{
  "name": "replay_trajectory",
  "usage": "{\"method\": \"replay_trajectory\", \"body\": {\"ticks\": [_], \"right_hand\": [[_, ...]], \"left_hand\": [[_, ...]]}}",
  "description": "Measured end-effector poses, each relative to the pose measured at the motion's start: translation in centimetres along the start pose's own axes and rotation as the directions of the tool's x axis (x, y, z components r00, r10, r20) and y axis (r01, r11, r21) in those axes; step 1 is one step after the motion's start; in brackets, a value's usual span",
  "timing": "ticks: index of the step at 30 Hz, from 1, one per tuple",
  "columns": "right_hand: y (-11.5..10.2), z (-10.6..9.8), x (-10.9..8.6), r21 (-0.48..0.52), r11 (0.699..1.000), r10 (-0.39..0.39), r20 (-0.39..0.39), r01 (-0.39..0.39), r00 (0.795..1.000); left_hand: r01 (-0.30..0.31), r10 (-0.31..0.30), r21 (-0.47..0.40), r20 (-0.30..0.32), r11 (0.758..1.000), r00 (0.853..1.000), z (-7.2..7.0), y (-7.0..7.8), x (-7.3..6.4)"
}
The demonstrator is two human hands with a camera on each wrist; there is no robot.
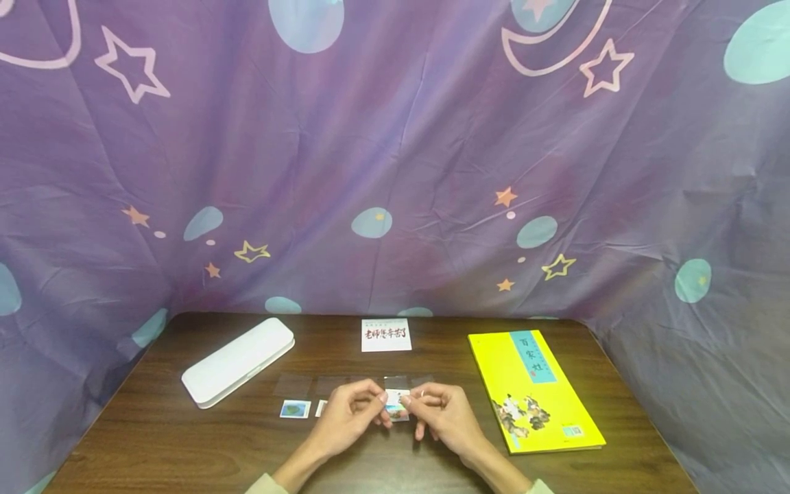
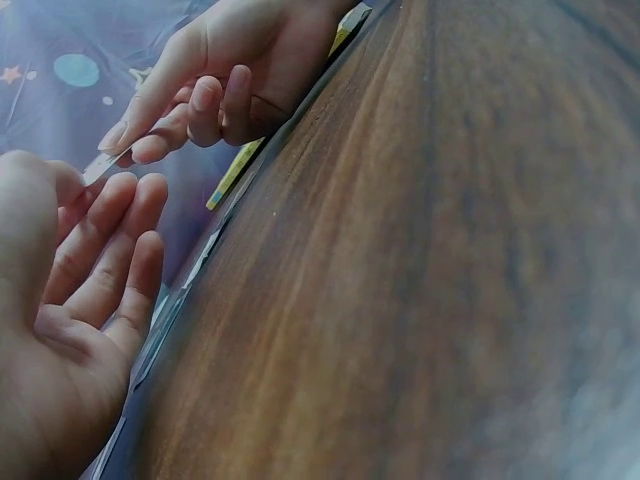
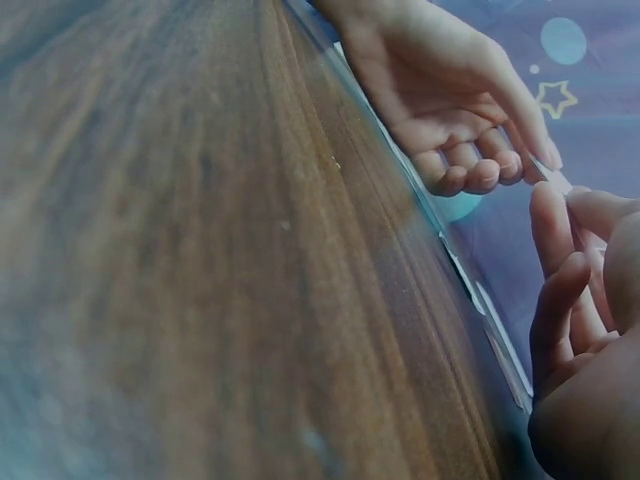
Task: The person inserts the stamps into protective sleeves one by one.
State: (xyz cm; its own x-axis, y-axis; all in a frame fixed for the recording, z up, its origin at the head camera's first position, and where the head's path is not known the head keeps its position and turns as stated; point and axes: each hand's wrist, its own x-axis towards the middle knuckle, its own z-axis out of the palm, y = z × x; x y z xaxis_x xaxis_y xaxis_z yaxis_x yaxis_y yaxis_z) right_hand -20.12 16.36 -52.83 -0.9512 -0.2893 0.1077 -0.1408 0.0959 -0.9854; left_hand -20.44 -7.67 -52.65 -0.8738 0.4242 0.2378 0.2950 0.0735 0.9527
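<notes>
Between both hands, raised over the table, is a small white card (image 1: 396, 396) with dark marks on it. My left hand (image 1: 350, 416) pinches its left edge with thumb and forefinger; my right hand (image 1: 446, 416) pinches the opposite edge the same way. In the left wrist view the card (image 2: 97, 169) appears as a thin strip between the fingertips. Below it in the head view, a colourful stamp-like picture (image 1: 398, 414) is partly covered by the fingers. Left of the hands lies a blue-green stamp-like picture (image 1: 295, 409), and another one (image 1: 320, 409) is mostly hidden by my left hand.
Several clear plastic sleeves (image 1: 295, 385) lie in a row behind the pictures. A white case (image 1: 238, 362) rests at the left, a yellow book (image 1: 537, 412) at the right. Far centre holds a white card with dark red writing (image 1: 386, 344). A purple curtain (image 1: 395, 151) hangs behind the wooden table (image 1: 204, 449).
</notes>
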Motion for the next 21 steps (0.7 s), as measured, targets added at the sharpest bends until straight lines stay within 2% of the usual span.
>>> {"method": "replay_trajectory", "body": {"ticks": [9, 21], "right_hand": [[0.04, 0.15, -0.05, -0.002, 0.999, 0.033, 0.0, -0.033, 0.999], [0.09, 0.22, -0.01, -0.011, 1.0, 0.004, 0.023, -0.004, 1.0]], "left_hand": [[-0.021, 0.02, 0.027, 0.023, 0.999, 1.0, 0.25, 0.05, -0.07], [-0.037, 0.036, 0.016, 0.039, 0.999, 0.999, 0.37, 0.04, -0.14]]}}
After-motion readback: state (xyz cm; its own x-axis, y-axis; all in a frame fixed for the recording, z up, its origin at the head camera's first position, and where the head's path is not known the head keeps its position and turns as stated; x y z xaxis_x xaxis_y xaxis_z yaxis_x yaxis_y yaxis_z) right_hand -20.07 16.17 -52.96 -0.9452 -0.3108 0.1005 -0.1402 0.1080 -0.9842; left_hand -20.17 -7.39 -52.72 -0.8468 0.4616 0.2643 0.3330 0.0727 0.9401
